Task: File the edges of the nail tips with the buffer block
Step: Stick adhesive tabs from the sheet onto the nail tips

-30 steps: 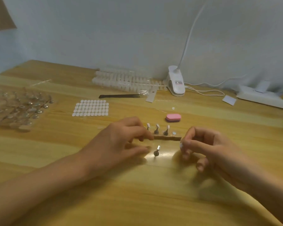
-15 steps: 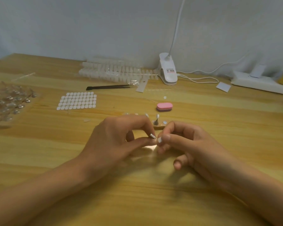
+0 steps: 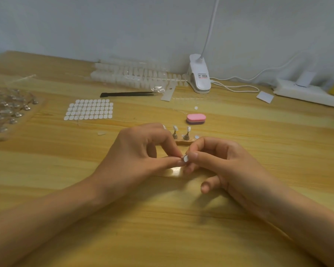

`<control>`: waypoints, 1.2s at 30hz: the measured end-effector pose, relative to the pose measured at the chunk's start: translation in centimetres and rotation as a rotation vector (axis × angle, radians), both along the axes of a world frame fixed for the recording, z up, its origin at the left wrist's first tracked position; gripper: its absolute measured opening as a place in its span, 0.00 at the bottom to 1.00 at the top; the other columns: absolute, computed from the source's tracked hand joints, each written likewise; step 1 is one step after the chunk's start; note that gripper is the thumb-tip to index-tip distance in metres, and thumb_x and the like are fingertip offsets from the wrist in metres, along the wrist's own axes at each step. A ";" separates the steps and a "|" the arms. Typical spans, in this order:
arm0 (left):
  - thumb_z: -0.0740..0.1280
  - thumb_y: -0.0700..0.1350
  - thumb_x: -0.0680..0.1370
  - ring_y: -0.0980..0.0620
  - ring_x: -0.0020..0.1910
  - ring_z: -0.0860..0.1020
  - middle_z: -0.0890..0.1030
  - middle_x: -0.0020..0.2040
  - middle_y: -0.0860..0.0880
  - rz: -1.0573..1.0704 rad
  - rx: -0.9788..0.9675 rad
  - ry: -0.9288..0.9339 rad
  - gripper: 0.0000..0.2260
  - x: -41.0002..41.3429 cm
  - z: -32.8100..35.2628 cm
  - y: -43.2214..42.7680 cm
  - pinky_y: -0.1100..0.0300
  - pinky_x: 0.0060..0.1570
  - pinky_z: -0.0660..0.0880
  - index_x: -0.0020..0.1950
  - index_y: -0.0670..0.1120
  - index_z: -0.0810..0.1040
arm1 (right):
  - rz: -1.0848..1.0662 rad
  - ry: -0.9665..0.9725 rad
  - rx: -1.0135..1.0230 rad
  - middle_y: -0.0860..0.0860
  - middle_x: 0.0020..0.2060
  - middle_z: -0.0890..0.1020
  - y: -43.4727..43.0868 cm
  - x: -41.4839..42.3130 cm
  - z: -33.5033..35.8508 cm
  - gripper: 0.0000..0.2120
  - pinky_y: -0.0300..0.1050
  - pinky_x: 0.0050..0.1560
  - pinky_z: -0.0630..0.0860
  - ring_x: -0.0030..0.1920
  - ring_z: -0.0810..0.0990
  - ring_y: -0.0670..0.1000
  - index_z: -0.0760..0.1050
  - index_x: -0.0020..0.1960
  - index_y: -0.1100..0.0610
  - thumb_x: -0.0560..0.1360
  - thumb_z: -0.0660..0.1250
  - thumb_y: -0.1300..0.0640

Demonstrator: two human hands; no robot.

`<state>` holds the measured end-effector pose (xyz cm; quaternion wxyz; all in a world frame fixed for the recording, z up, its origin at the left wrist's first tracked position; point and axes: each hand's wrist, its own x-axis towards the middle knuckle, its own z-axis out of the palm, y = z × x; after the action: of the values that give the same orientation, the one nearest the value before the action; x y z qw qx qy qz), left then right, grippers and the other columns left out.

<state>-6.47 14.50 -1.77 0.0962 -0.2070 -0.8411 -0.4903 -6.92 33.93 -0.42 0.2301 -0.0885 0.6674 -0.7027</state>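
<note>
The pink buffer block lies on the wooden table beyond both hands, with nothing touching it. A wooden holder strip behind my fingers carries two small metal stands with nail tips standing upright. My left hand pinches a small stand between thumb and forefinger, and its body is mostly hidden. A white nail tip shows at the spot where the fingertips of both hands meet. My right hand pinches this nail tip from the right, thumb on top.
A sheet of white adhesive dots and black tweezers lie at the back left. Strips of nail tips, a clip lamp and a power strip line the wall. A clear bag of stands sits far left.
My left hand has picked the single stand up off the table. My right hand has moved left to meet it, and both now pinch it together.
</note>
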 end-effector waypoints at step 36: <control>0.75 0.49 0.68 0.55 0.32 0.82 0.83 0.40 0.57 0.015 0.116 -0.006 0.06 0.6 0.5 0.6 0.70 0.28 0.72 0.43 0.51 0.84 | -0.148 0.580 0.154 0.50 0.37 0.84 0.2 -0.3 -0.2 0.06 0.41 0.25 0.76 0.34 0.84 0.50 0.81 0.39 0.55 0.67 0.75 0.54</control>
<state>-5.89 15.10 -1.29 0.1093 -0.1933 -0.8132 -0.5380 -7.20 34.14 -0.58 -0.0157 -0.2190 0.7612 -0.6102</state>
